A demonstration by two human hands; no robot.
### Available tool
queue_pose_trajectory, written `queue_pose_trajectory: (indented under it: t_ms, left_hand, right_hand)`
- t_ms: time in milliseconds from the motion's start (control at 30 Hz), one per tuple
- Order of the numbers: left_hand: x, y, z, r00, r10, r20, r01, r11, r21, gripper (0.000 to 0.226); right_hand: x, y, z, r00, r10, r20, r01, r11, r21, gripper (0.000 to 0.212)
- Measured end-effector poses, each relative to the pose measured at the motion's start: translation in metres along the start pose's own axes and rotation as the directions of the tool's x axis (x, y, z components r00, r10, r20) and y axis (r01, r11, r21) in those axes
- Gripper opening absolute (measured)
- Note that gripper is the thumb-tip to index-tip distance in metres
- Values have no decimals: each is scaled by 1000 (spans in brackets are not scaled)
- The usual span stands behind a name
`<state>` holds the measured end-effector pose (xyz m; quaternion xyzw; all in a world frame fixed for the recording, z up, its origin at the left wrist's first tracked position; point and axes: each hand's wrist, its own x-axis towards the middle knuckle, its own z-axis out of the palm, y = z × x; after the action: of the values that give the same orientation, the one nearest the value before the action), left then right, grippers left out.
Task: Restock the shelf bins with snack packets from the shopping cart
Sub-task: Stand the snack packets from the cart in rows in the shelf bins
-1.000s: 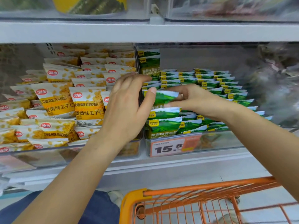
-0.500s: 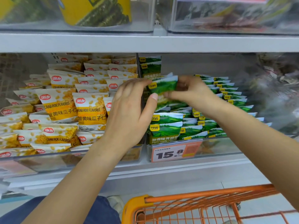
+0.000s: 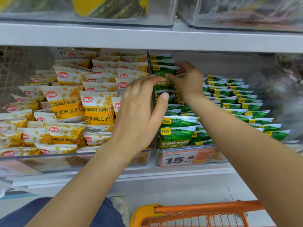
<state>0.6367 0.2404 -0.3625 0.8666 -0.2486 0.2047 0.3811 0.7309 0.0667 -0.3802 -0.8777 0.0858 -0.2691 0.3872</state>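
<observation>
An orange price tag [image 3: 186,157] reading 15.8 fronts the shelf.

One head-worn view looks forward and down, close to the shelf bins [image 3: 114,161].

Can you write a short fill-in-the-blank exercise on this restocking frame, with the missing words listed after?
1. The right hand pinches a ____ packet at the back of the bin.
2. The price tag on the clear bin front reads ____.
3. The yellow packets are labelled CRAB ____ FLAVORED.
4. The shopping cart below the shelf is ____ in colour.

Missing words: green; 15.8; ROE; orange
</observation>
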Motion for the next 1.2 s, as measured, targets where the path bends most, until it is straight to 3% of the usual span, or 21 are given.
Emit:
queue_pose_trajectory:
  t_ms: [167,233,300,333,400,433,467,633,700,767,800,867,1000,1200]
  left_hand:
    - [1,0,0,1000,-12,20,12,1000,-10,43]
    - [1,-1,-1,999,-18,32,20,999,-44,43]
    - [0,-1,-2,999,-21,28,23,997,-76,44]
    - [-1,-1,-3,999,-22,24,24,996,-86,45]
    - [-1,-1,-3,1000,-17,15,18,996,-85,48]
    - [-1,0,-3,1000,-10,13,11,997,-74,47]
    - [-1,0,-3,1000,-6,17,8,998,-64,46]
    - [-1,0,-2,1000,-18,17,19,998,-64,45]
    - [0,0,-2,999,-31,11,32,995,-90,45]
    - [2,0,-2,998,-61,-16,58,988,-144,44]
    - [2,0,-2,997,-75,-34,68,983,-173,44]
    - [3,0,-3,994,-88,-62,73,975,-209,44]
    - [2,0,-3,994,-96,-43,86,976,-201,41]
    - [3,-1,-2,996,-75,-50,66,984,-167,42]
  right_hand:
    - [1,-6,-9,981,123,150,-122,992,-19,63]
    - [-7,-16,-33,975,164,147,-178,980,88,62]
    - [-26,-21,-69,968,66,242,-122,967,223,49]
    - [-40,-22,-89,921,1,389,-103,965,241,42]
    - [-72,-22,-115,731,-23,682,-96,986,136,44]
    - [-84,-19,-120,660,4,751,-78,995,63,51]
    - [-93,-15,-119,639,33,769,-57,998,4,56]
    - [-102,-14,-98,689,20,724,-3,1000,-24,37]
    - [-95,-13,-99,711,-14,703,-83,991,105,31]
    - [-81,-14,-103,783,13,621,-162,969,184,30]
    - [-72,-14,-102,822,44,567,-171,970,172,31]
    - [-50,-13,-93,873,97,477,-173,978,116,61]
    - [-20,-15,-54,911,73,407,-94,995,32,46]
    - [-22,-11,-30,970,107,219,-126,989,73,65]
